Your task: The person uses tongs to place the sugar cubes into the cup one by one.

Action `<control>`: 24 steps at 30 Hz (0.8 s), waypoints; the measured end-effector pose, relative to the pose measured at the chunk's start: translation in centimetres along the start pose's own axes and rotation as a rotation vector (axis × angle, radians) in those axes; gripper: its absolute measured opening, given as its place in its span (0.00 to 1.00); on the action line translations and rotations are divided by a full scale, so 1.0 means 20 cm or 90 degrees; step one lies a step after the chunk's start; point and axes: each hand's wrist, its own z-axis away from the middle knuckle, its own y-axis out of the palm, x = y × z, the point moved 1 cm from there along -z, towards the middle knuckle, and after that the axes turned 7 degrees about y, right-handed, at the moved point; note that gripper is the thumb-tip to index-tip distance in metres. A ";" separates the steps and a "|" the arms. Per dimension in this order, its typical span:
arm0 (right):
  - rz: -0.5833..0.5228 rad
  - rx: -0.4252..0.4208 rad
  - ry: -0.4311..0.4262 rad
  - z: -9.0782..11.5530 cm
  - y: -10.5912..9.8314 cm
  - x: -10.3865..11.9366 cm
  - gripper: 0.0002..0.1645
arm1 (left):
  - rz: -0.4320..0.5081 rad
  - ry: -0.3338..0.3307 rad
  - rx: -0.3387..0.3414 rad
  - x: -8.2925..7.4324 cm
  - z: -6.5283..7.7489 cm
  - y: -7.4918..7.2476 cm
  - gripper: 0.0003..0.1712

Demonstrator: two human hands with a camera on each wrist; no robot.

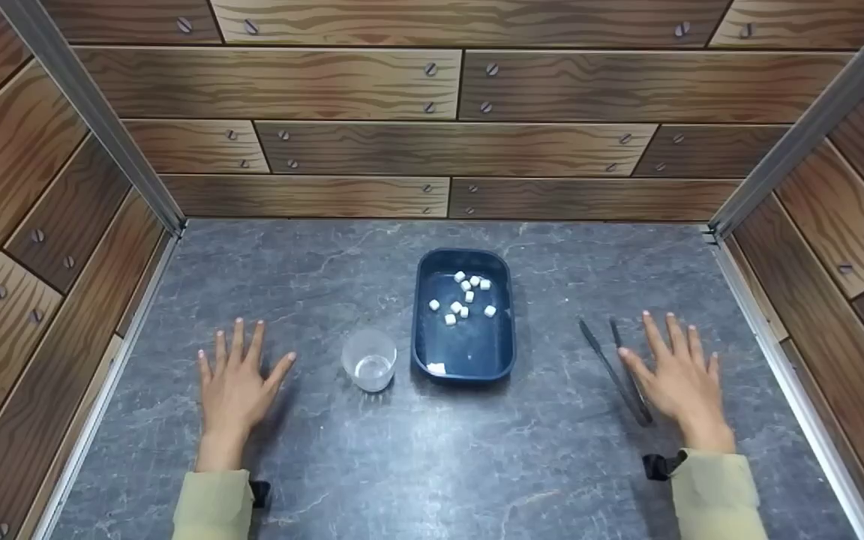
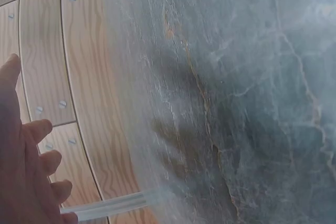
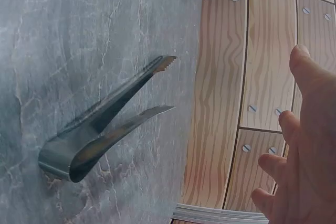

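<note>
My left hand (image 1: 235,386) is spread with straight fingers over the left of the table, holding nothing; a clear plastic cup (image 1: 370,361) stands to its right. My right hand (image 1: 678,382) is also spread, fingers straight, and nothing is in its grip. Beside its thumb lie dark metal tongs (image 1: 616,367), their arms apart and tips pointing away from me. In the right wrist view the tongs (image 3: 105,124) show a rounded bend and a serrated tip. A dark blue tray (image 1: 464,360) at the middle holds several small white cubes (image 1: 469,297), mostly toward its far half.
The grey marbled tabletop (image 1: 312,457) is walled on three sides by wood-patterned panels (image 1: 357,146). Metal posts (image 1: 113,127) stand at both back corners. A small white patch (image 1: 436,368) shows at the tray's near left corner.
</note>
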 end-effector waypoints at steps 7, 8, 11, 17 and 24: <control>-0.030 0.022 0.001 0.02 0.03 0.00 0.48 | 0.036 -0.013 0.014 -0.02 0.02 0.00 0.51; -0.035 0.026 0.001 0.02 0.03 0.00 0.48 | 0.043 -0.015 0.019 -0.02 0.02 0.00 0.50; -0.044 0.039 0.004 0.03 0.05 -0.01 0.48 | 0.060 -0.018 0.030 -0.04 0.03 0.01 0.50; -0.058 0.057 0.010 0.05 0.08 -0.02 0.49 | 0.086 -0.013 0.029 -0.08 0.04 0.02 0.51; -0.082 0.097 0.032 0.08 0.13 -0.04 0.50 | 0.103 0.006 0.031 -0.15 0.06 0.05 0.55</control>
